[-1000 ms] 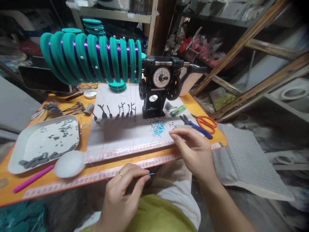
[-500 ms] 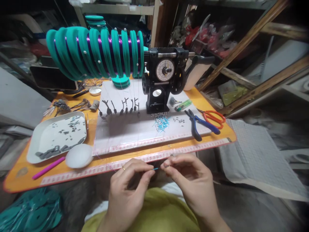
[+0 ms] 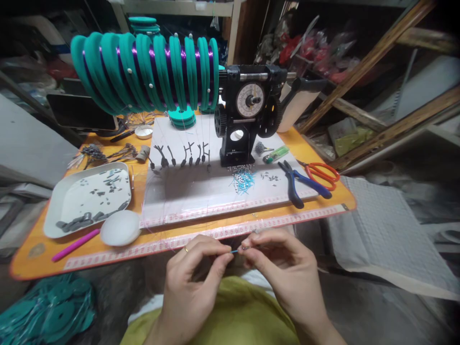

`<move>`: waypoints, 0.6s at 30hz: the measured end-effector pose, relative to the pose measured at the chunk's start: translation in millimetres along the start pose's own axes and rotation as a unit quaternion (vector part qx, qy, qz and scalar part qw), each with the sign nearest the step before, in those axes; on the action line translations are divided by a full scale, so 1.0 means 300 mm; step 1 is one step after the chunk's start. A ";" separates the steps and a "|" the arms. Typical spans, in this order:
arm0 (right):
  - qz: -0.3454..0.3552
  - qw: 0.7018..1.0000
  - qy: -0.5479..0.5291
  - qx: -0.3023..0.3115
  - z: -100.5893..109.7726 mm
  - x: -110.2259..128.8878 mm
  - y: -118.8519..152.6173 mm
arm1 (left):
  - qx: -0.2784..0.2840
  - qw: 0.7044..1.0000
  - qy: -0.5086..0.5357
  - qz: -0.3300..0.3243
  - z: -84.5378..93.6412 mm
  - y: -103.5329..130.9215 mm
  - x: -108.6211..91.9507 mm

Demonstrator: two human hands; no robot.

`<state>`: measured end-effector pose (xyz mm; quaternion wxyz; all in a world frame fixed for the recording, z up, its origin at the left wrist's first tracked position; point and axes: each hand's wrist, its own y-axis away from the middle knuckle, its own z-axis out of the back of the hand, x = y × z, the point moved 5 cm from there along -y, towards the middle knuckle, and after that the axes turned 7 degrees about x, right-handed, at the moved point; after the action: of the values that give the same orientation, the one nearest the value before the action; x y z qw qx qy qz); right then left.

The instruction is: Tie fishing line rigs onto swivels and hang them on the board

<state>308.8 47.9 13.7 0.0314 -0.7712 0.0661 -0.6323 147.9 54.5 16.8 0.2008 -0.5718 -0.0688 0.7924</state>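
Observation:
Just past the table's front edge, my left hand (image 3: 197, 275) pinches one end of a thin blue piece (image 3: 234, 251) between thumb and forefinger. My right hand (image 3: 283, 268) is closed at its other end, fingertips pressed on something tiny that I cannot make out. Both hands are close together above my lap. On the white board (image 3: 176, 194) behind them lies a pile of small blue and white pieces (image 3: 244, 181), with small grey bits (image 3: 270, 177) to its right.
A black winder (image 3: 237, 124) carries teal spools (image 3: 147, 72) with purple thread. Blue pliers (image 3: 296, 184) and orange scissors (image 3: 322, 173) lie at right. A white tray (image 3: 77, 191), round white dish (image 3: 120, 228) and pink pen (image 3: 75, 245) are at left.
My hands have come slightly closer together, and less of the blue piece shows between them. The view has shifted a little, so the table appears slightly further right and higher.

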 end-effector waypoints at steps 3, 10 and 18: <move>-0.011 1.000 0.014 0.016 -0.005 -0.010 -0.004 | -0.003 1.000 0.012 -0.006 0.001 0.000 -0.001; -0.041 0.994 0.076 0.063 0.019 -0.025 -0.009 | -0.012 0.997 0.056 -0.047 0.007 -0.003 -0.003; 0.248 0.825 0.484 0.152 0.020 0.021 -0.021 | -0.014 0.999 0.039 -0.028 0.038 0.005 0.009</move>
<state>316.2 53.0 19.5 0.2682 -0.3088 0.1647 -0.8975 136.1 55.6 17.8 0.2171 -0.6030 -0.0882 0.7626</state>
